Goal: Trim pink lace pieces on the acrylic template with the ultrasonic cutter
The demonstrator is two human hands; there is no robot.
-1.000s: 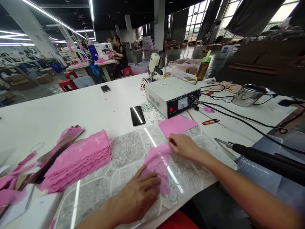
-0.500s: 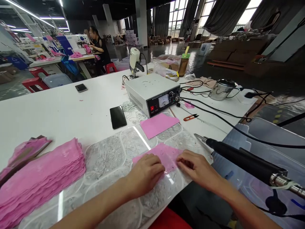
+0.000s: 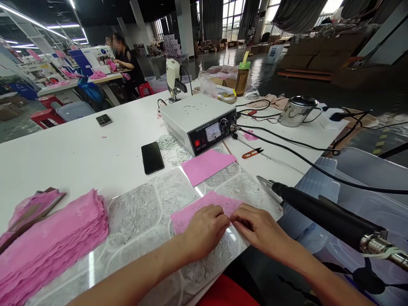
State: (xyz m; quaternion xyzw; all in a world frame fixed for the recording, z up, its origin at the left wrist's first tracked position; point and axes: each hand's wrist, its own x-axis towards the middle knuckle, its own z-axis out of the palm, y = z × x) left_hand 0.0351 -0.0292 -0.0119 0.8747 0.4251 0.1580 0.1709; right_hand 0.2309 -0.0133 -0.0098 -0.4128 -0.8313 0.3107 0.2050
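Head view: both hands low-centre, approx 6 o'clock, on a pink fabric piece (image 3: 204, 208) lying flat on a clear glass sheet (image 3: 140, 212) over the white counter (image 3: 70, 153). Left hand (image 3: 204, 229) palm down, fingers curled, pressing the piece's near edge; right hand (image 3: 259, 229) just beside it at 3 o'clock, fingertips pinching the same edge. Left grip: partly closed, pressing not lifting. Right grip: pinched on the fabric. The two hands nearly touch at the fingertips. Second pink sheet (image 3: 207, 165) lies at 12 o'clock of the hands, near but apart, w/ its far corner close to the white control box (image 3: 199, 121). Black phone (image 3: 152, 157) at 11 o'clock, beside the box. Stack of pink pieces (image 3: 51, 246) far out at 9 o'clock. Black-handled tool (image 3: 318, 212) w/ metal tip at 3 o'clock, resting over a clear plastic bin (image 3: 369, 174). Orange snips (image 3: 251, 153) at 1 o'clock, by a black cable (image 3: 312, 163). Steel pot (image 3: 296, 110) further at 1 o'clock. Another person sits at a sewing machine (image 3: 92, 57), far at 11 o'clock.
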